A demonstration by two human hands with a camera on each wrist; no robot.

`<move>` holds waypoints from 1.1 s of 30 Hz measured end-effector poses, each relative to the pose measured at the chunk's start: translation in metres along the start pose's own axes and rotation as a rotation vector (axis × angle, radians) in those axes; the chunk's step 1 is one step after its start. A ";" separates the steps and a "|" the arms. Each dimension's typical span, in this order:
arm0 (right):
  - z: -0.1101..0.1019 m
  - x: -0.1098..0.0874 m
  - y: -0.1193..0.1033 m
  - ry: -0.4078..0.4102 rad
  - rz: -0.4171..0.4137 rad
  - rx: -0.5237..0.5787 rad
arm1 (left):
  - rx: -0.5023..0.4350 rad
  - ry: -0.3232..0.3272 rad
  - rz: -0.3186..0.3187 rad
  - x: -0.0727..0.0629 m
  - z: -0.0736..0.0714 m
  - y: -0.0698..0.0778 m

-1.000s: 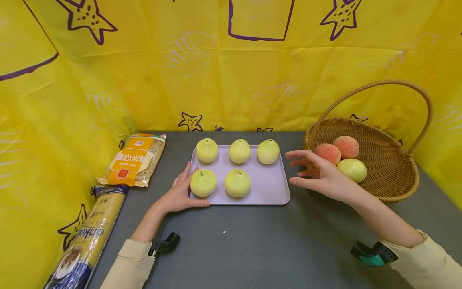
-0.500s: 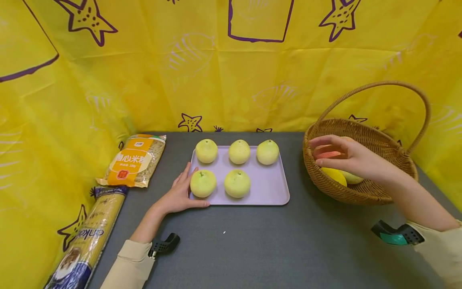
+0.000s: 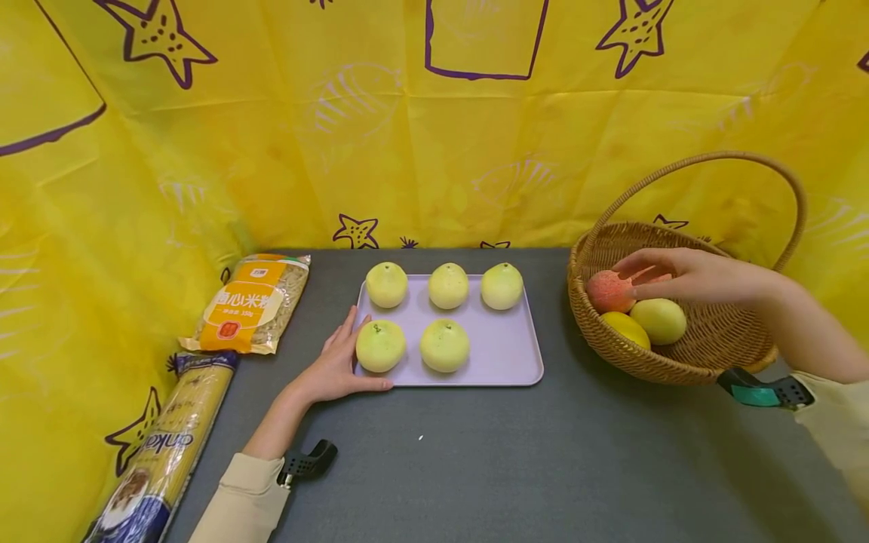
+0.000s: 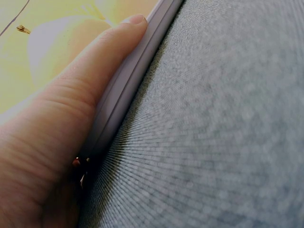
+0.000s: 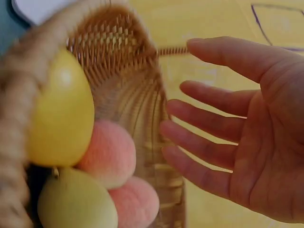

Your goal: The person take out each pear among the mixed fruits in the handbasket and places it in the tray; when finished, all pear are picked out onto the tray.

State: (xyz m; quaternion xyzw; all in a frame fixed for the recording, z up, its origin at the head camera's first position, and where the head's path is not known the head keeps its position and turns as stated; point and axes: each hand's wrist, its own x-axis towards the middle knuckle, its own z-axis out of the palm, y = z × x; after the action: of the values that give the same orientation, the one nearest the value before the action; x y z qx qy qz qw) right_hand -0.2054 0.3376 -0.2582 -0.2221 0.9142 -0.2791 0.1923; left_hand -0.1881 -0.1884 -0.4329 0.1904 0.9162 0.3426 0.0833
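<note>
My left hand (image 3: 334, 367) rests at the near left corner of a pale lilac tray (image 3: 508, 348), fingers along its left side. In the left wrist view the thumb (image 4: 80, 80) lies along the tray's edge. Several round yellow-green fruits (image 3: 444, 345), like small pomelos, sit on the tray in two rows. My right hand (image 3: 706, 277), holding nothing, is above a wicker basket (image 3: 726, 332) with fingers loosely extended. Inside are two peaches (image 5: 107, 154), a bright yellow oval fruit (image 3: 626, 329) and a yellow-green one (image 3: 658, 320). In the head view the hand partly hides one peach.
At left lie an orange-labelled bag of noodles (image 3: 247, 303) and a long pack of spaghetti (image 3: 170, 437). The basket's tall arched handle (image 3: 733, 156) rises beside my right forearm. Yellow printed cloth (image 3: 434, 166) encloses the grey table (image 3: 434, 467).
My right hand has moved right from beside the tray to over the basket, uncovering the yellow fruit on the way. My left hand and the tray's fruits keep their places.
</note>
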 end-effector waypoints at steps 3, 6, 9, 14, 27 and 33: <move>-0.004 0.001 0.012 -0.022 0.019 -0.003 | 0.001 0.000 -0.006 -0.001 0.000 -0.001; -0.007 0.002 0.023 -0.052 0.035 -0.010 | 0.003 -0.002 -0.018 -0.002 0.000 -0.001; -0.010 0.003 0.032 -0.073 0.061 -0.053 | 0.002 -0.004 -0.022 -0.002 0.000 0.000; -0.016 0.009 0.044 -0.094 0.070 -0.170 | 0.001 -0.002 -0.015 -0.001 -0.001 -0.001; -0.018 0.024 0.058 -0.231 0.145 -0.191 | 0.009 -0.016 0.007 -0.001 -0.003 -0.003; -0.017 0.024 0.060 -0.250 0.176 -0.188 | 0.011 -0.019 0.012 0.000 -0.002 -0.003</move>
State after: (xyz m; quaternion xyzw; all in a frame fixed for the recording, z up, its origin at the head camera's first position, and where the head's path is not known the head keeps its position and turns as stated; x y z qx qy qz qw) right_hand -0.2514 0.3770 -0.2859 -0.1913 0.9212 -0.1446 0.3063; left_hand -0.1899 -0.1914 -0.4329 0.1997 0.9161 0.3362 0.0888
